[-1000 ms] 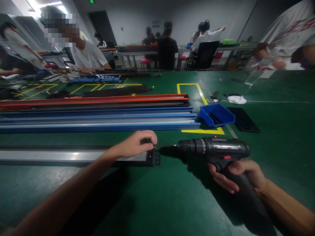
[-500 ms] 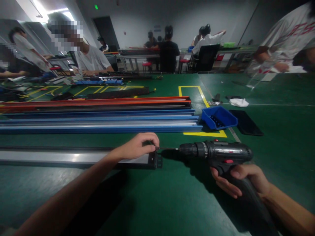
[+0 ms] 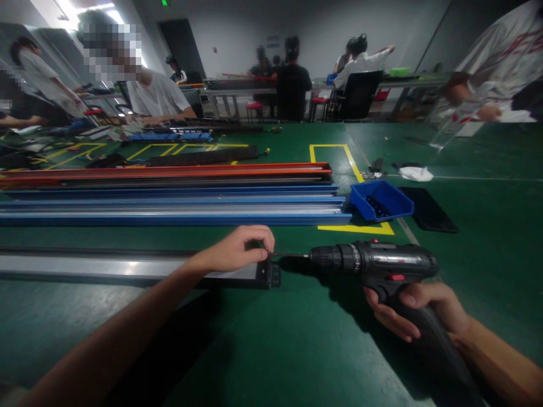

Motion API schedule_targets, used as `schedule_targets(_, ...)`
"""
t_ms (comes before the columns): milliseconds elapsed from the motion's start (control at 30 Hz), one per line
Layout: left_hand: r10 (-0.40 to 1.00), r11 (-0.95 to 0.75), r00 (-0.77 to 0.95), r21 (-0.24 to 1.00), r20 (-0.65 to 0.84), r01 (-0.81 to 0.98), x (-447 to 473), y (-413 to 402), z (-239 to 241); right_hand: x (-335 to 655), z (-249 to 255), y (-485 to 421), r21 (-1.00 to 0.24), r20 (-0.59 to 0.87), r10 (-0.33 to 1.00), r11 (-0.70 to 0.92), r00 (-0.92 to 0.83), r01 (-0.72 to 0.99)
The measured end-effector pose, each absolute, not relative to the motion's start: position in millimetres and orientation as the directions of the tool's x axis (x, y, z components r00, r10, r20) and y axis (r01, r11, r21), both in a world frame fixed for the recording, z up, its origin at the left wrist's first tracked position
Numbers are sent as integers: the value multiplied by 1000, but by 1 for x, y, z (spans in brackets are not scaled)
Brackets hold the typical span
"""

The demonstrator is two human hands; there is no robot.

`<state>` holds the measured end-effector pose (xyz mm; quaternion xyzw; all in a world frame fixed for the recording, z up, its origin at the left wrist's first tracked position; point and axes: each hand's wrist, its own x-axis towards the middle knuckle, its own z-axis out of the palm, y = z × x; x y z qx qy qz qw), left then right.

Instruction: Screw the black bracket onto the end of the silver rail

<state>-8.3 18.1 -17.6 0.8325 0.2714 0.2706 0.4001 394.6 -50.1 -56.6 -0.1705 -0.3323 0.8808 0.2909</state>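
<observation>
My right hand (image 3: 419, 311) is wrapped round the handle of a black cordless drill (image 3: 377, 263) with red buttons. From its chuck a long thin driver bit (image 3: 292, 255) points left. The tip meets the pinched fingertips of my left hand (image 3: 241, 249), which rests over the right end of a long black-framed profile with a silver face (image 3: 127, 267). Whatever those fingertips pinch is too small and covered to make out. A dark end cap (image 3: 266, 273) with a slotted tab closes off this end of the profile, just below the fingertips.
Beyond lie long blue profiles (image 3: 178, 219) and an orange one (image 3: 169, 171). Right of them stands a blue bin (image 3: 382, 206) holding small dark parts, beside a black flat slab (image 3: 428, 209) and a white crumpled piece (image 3: 416, 174). Co-workers sit or stand around the green table (image 3: 271, 350).
The view has shifted slightly, so the far things sit a little higher and to the right. Both hands and the drill keep nearly the same pose.
</observation>
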Motion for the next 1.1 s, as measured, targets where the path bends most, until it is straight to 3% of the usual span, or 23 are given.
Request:
schedule_targets(800, 737, -563, 645, 710, 201, 422, -7, 15, -18, 388, -54, -51, -724, -133, 669, -570, -731, -389)
schedule_targets(1100, 844, -403, 532, 734, 68, 547, -5, 21, -25, 394, -54, -47, -744, -173, 693, -557, -700, -368)
